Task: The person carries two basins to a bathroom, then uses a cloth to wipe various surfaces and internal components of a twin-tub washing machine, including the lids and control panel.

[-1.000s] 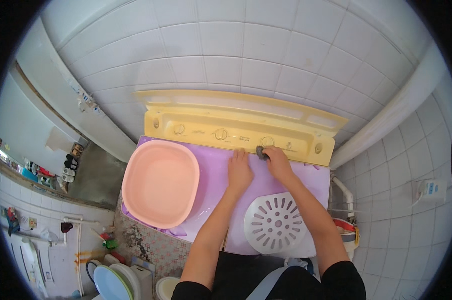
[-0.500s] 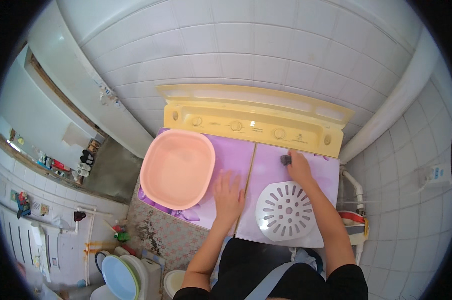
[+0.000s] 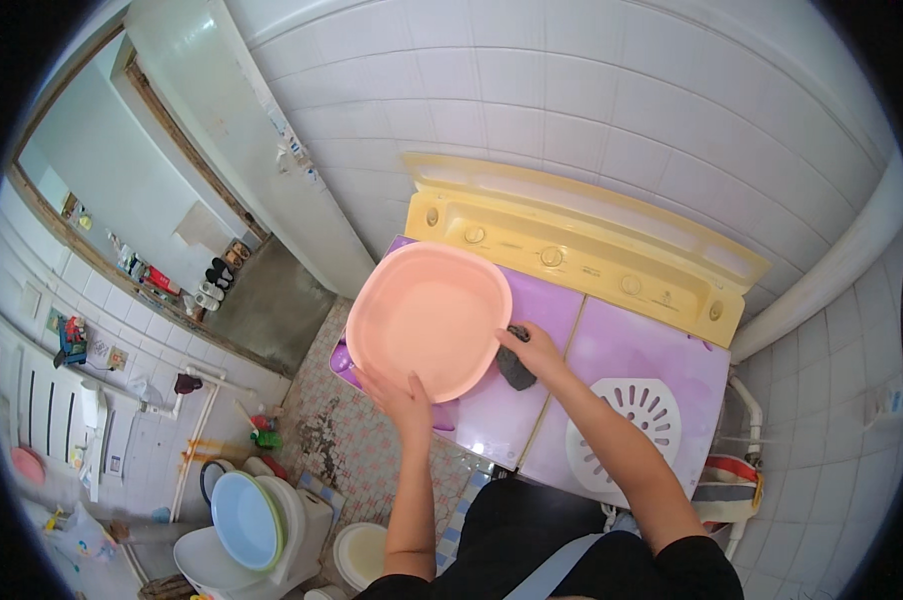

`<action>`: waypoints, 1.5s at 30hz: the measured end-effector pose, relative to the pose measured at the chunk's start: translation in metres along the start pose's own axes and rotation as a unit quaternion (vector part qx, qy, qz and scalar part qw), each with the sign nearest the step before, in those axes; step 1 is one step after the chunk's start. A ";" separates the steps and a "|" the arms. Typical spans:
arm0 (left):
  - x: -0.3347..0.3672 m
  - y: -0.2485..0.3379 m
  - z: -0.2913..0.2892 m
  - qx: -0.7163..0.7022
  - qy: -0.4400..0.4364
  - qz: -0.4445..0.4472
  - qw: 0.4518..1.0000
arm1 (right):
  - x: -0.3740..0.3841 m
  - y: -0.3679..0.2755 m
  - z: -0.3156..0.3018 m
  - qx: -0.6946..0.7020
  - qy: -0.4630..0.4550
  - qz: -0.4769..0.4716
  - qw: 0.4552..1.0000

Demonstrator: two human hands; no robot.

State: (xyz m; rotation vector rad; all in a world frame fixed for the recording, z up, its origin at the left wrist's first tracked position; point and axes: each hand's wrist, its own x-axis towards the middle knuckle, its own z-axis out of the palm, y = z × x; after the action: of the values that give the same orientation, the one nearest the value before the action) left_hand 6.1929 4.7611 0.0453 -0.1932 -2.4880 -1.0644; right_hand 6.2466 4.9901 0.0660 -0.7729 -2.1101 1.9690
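Observation:
A pink plastic basin (image 3: 427,310) rests on the left lid of a twin-tub washing machine with purple lids (image 3: 572,370). My left hand (image 3: 400,402) holds its near rim, the thumb inside and the fingers outside. Against the basin's right side, my right hand (image 3: 534,350) grips a dark grey cloth (image 3: 516,370). The cloth bunches at the fingers and hangs down onto the lid. A white slotted plate (image 3: 627,470) lies on the right lid, partly behind my right forearm.
The yellow control panel (image 3: 592,265) runs along the machine's back, below a tiled wall. A white pipe (image 3: 832,270) stands at the right. On the floor to the left are a blue basin (image 3: 247,520) and a pale bucket (image 3: 360,555). A doorway opens at the upper left.
My right hand has carried the cloth leftward from the right lid to the basin's side. My left hand has gone from the lid to the basin's near rim. The view has shifted left.

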 end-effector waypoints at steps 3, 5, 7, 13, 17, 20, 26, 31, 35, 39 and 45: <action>0.009 -0.026 0.001 -0.166 -0.016 -0.078 0.983 | 0.003 0.007 0.019 -0.032 0.054 -0.055 0.996; 0.012 -0.031 0.003 -0.283 -0.027 -0.123 0.951 | 0.010 0.018 0.025 -0.033 0.112 -0.100 0.988; 0.014 -0.032 0.006 -0.375 -0.019 -0.160 0.913 | 0.014 0.025 0.021 -0.015 0.094 -0.093 0.991; 0.008 -0.003 -0.003 -0.405 -0.077 -0.205 0.888 | -0.008 -0.009 -0.012 0.005 0.099 -0.051 0.994; -0.001 0.047 -0.010 -0.495 -0.139 -0.170 0.841 | -0.030 -0.027 -0.063 0.025 0.135 -0.077 0.987; -0.013 0.083 -0.009 -0.528 -0.191 -0.168 0.810 | -0.053 -0.030 -0.100 0.066 0.189 -0.127 0.971; -0.052 0.127 0.014 -0.549 -0.314 -0.088 0.770 | -0.104 -0.016 -0.189 0.060 0.276 -0.112 0.953; -0.094 0.165 0.028 -0.564 -0.425 -0.046 0.706 | -0.157 0.010 -0.257 0.103 0.323 -0.095 0.936; -0.126 0.189 0.033 -0.544 -0.485 -0.007 0.685 | -0.193 0.023 -0.294 0.133 0.357 -0.074 0.922; -0.158 0.202 0.034 -0.486 -0.537 -0.009 0.689 | -0.219 0.040 -0.323 0.124 0.366 -0.038 0.921; -0.186 0.203 0.039 -0.422 -0.534 0.073 0.729 | -0.226 0.060 -0.343 0.118 0.364 -0.012 0.924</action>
State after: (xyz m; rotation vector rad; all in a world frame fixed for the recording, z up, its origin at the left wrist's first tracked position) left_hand 6.4064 4.9373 0.0740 -1.6528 -2.4138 -2.4306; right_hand 6.6091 5.1887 0.1028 -1.1822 -1.4098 1.5294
